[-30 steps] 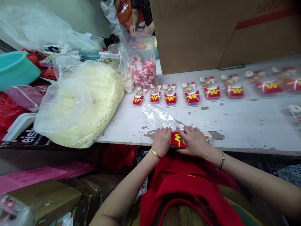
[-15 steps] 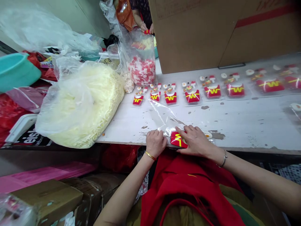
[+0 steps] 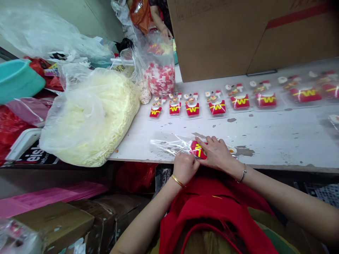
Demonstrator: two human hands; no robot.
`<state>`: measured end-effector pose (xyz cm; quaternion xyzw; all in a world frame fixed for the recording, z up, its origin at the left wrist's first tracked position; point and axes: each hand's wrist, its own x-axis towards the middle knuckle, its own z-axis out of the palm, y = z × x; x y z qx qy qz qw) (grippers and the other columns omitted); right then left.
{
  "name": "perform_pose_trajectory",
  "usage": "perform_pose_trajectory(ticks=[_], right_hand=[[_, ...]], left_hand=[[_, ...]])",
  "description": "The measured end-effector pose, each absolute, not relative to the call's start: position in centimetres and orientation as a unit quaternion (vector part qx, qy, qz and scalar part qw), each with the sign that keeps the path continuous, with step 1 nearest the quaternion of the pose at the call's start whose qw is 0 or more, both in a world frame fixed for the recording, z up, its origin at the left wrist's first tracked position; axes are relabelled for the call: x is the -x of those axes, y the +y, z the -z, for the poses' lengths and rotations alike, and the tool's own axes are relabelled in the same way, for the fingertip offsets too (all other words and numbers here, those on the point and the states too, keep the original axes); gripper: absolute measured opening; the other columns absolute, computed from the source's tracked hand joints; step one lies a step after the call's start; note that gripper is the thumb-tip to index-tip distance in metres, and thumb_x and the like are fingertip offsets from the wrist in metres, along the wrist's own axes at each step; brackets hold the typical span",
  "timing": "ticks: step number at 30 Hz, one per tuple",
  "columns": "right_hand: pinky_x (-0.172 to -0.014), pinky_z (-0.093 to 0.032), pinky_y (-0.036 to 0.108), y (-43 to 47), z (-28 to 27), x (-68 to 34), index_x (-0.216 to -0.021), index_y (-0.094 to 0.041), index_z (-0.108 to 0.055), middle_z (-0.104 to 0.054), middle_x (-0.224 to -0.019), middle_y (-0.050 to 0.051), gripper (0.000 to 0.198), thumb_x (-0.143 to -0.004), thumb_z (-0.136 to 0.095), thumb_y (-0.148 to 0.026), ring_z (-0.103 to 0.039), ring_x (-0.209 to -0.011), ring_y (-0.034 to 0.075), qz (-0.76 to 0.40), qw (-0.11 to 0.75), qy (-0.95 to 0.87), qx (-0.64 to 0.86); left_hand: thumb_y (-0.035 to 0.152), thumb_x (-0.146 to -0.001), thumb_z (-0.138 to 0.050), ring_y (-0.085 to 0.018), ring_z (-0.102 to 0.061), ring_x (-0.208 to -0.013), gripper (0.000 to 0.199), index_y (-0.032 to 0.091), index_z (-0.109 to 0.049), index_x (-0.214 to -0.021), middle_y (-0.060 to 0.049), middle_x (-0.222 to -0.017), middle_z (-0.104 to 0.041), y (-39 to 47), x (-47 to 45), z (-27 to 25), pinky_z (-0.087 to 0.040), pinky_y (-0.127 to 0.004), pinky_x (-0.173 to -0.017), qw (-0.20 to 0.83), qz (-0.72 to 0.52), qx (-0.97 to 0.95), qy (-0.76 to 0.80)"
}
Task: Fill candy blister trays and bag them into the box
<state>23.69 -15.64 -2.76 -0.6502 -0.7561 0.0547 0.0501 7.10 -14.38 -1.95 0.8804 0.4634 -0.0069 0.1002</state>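
On the near edge of the worktop [image 3: 265,144] lies a clear packet [image 3: 169,143], its loose plastic stretching left; in it sits a red carton shape [image 3: 195,149] with a yellow letter, and a white egg piece [image 3: 232,150] shows just right of the hands. The right hand [image 3: 215,153] lies over the red shape, its grip spread flat, pressing rather than closed round anything. The left hand [image 3: 184,167] is curled at the packet's near side, touching or almost touching the right thumb; whether its grip has hold of the plastic cannot be told. Behind, a row of filled packets [image 3: 217,107] each shows a red shape below small food-like pieces, those at the far right blurred. To the left, a big clear bag [image 3: 106,123] bulges with pale yellow pieces, and beyond it a clear bag [image 3: 160,79] holds red and white bits. Another person's hand [image 3: 166,32] is near its top. A cardboard box [image 3: 225,42] stands on the worktop beside that bag, contents hidden, and a teal basin [image 3: 21,81] sits far left.
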Motion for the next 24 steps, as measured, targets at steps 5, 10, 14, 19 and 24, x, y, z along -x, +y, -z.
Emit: perform_pose_trajectory(ticks=[5, 10, 14, 19, 24], right_hand=[[-0.093, -0.035, 0.051, -15.7, 3.0, -25.6, -0.146, -0.019, -0.031, -0.053, -0.124, 0.019, 0.089, -0.075, -0.054, -0.068, -0.047, -0.113, 0.037, -0.065, 0.093, -0.800, 0.589], [-0.111, -0.013, 0.057, -16.2, 3.7, -27.5, -0.131, -0.024, -0.051, -0.047, -0.137, 0.012, 0.052, -0.090, -0.044, -0.056, -0.026, -0.137, 0.033, -0.058, 0.129, -0.806, 0.574], [-0.110, -0.011, 0.062, -15.7, 3.6, -26.8, -0.125, -0.024, -0.056, -0.051, -0.134, 0.013, 0.045, -0.086, -0.057, -0.046, -0.028, -0.137, 0.034, -0.053, 0.113, -0.807, 0.577], [-0.113, -0.008, 0.059, -15.3, 3.4, -26.5, -0.127, -0.022, -0.053, -0.045, -0.141, 0.012, 0.051, -0.083, -0.061, -0.046, -0.023, -0.140, 0.032, -0.043, 0.135, -0.805, 0.576], [-0.111, -0.016, 0.057, -18.5, 6.2, -29.3, -0.141, -0.012, -0.034, -0.041, -0.141, 0.020, 0.083, -0.080, -0.054, -0.065, -0.027, -0.137, 0.034, -0.025, 0.263, -0.623, 0.736]], left_hand=[[0.033, -0.089, -0.046, -0.022, -0.062, -0.073, 0.028, 0.016, -0.066, -0.079, -0.009, -0.077, -0.068, -13.1, -7.8, -0.6, -0.041, -0.036, -0.072, 0.128, 0.059, -0.906, 0.398], [0.039, -0.090, -0.051, -0.024, -0.053, -0.109, 0.033, 0.027, -0.058, -0.120, -0.008, -0.119, -0.059, -7.7, -6.2, -1.5, -0.039, -0.039, -0.090, 0.120, 0.011, -0.945, 0.304], [0.044, -0.080, -0.066, -0.027, -0.036, -0.132, 0.052, 0.030, -0.052, -0.128, -0.009, -0.144, -0.041, -4.7, -6.7, 0.1, -0.032, -0.042, -0.103, 0.136, 0.057, -0.967, 0.208], [0.042, -0.072, -0.073, -0.029, -0.035, -0.133, 0.057, 0.027, -0.055, -0.124, -0.011, -0.137, -0.048, -3.5, -8.4, 0.1, -0.025, -0.047, -0.108, 0.120, 0.095, -0.976, 0.156], [0.032, -0.072, -0.073, -0.027, -0.046, -0.122, 0.021, 0.026, -0.069, -0.092, -0.007, -0.126, -0.057, -2.5, -8.7, -1.1, -0.029, -0.045, -0.106, 0.163, 0.132, -0.968, 0.140]])
